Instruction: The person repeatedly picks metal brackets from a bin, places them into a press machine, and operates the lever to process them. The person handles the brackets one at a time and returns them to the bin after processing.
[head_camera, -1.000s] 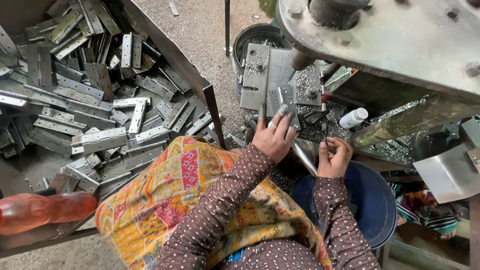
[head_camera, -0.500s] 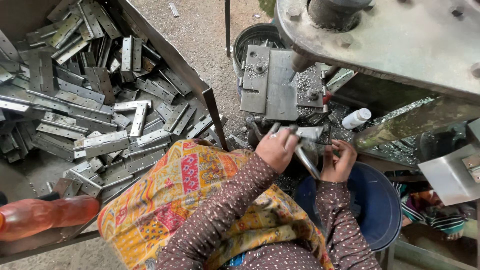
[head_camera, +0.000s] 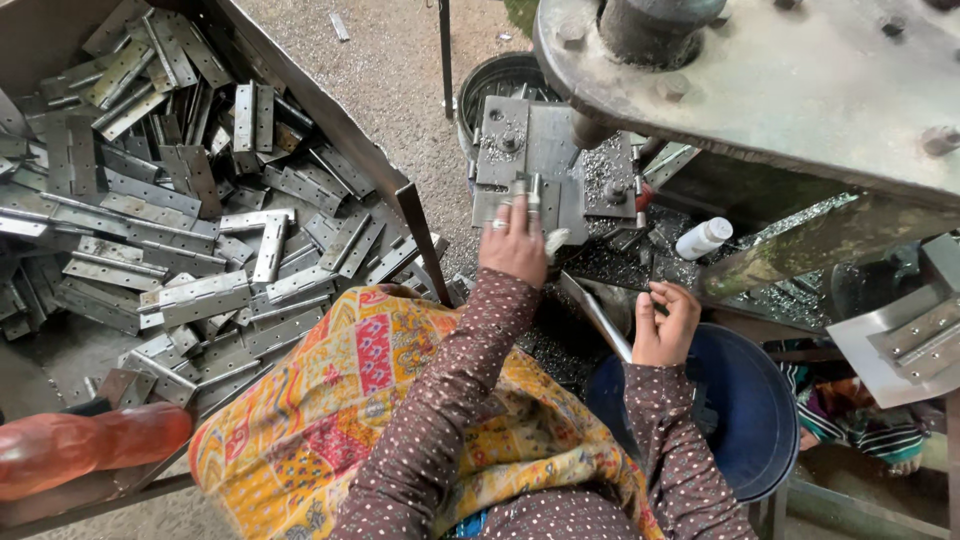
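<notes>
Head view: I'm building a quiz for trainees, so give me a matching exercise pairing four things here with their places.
Things:
1. left hand
2. right hand
3. metal hinges
4. white bottle

Places:
A. piled in the big bin on the left
B. lying under the machine's slanted plate
C. reaching onto the grey machine bed
D. above the blue tub, fingers curled

Pairs: 1-C, 2-D, 3-A, 4-B
</notes>
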